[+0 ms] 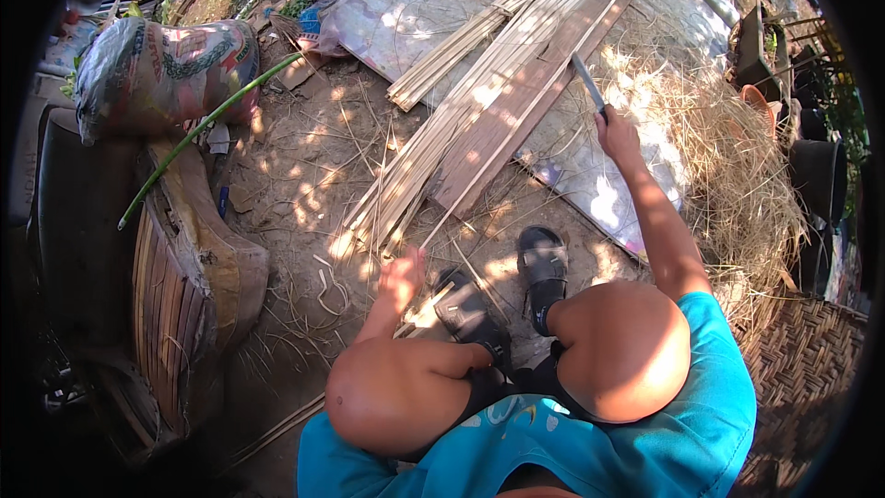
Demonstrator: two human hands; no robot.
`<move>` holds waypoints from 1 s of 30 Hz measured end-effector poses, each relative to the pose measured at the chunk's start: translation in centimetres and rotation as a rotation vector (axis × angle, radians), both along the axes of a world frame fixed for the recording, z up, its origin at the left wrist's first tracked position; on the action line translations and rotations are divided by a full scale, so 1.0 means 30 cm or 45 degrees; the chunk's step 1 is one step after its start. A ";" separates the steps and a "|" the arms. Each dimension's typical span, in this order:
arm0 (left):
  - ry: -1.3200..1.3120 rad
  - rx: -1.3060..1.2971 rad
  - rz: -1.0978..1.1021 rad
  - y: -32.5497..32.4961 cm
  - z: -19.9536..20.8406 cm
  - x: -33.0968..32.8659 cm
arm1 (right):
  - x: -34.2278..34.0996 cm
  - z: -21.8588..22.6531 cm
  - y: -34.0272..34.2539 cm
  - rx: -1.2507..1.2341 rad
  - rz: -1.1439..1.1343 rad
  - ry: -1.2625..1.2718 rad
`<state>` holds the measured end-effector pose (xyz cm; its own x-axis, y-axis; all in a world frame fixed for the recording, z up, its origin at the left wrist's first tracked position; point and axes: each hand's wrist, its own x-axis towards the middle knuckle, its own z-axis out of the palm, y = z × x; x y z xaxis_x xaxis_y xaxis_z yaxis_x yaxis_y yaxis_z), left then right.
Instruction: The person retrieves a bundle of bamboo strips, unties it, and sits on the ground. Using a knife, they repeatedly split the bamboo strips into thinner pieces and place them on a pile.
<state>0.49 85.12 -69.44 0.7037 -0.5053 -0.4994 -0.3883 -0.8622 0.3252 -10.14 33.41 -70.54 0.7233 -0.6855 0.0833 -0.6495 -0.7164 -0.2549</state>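
- One stuffed sack (166, 74), upper left, has printed lettering and a design.
- Right hand (618, 134): fingers wrapped around one knife (586, 83), its blade near the strip.
- Left hand (401, 278): fingers look pinched narrow, bit blurry, on the near end of one long strip (516, 136) lying across one plank (479, 152).
- Two black sandals (542, 263).
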 end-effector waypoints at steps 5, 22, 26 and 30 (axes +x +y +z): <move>0.244 -0.380 0.190 0.049 -0.058 0.037 | 0.033 0.086 0.426 0.400 0.470 -0.076; -0.233 -0.200 0.079 0.153 -0.059 -0.080 | 0.019 -0.017 0.554 0.202 0.593 -0.085; -0.249 -0.373 0.033 0.118 -0.034 -0.055 | -0.015 -0.001 -0.114 -0.045 -0.047 -0.174; 0.193 -0.452 0.207 0.118 -0.011 0.010 | -0.008 0.044 0.613 0.345 0.704 -0.174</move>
<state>0.79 88.68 -69.77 0.7206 -0.5529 -0.4183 -0.1812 -0.7325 0.6562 -10.37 51.82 -69.23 0.9719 -0.2228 0.0761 -0.1501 -0.8354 -0.5288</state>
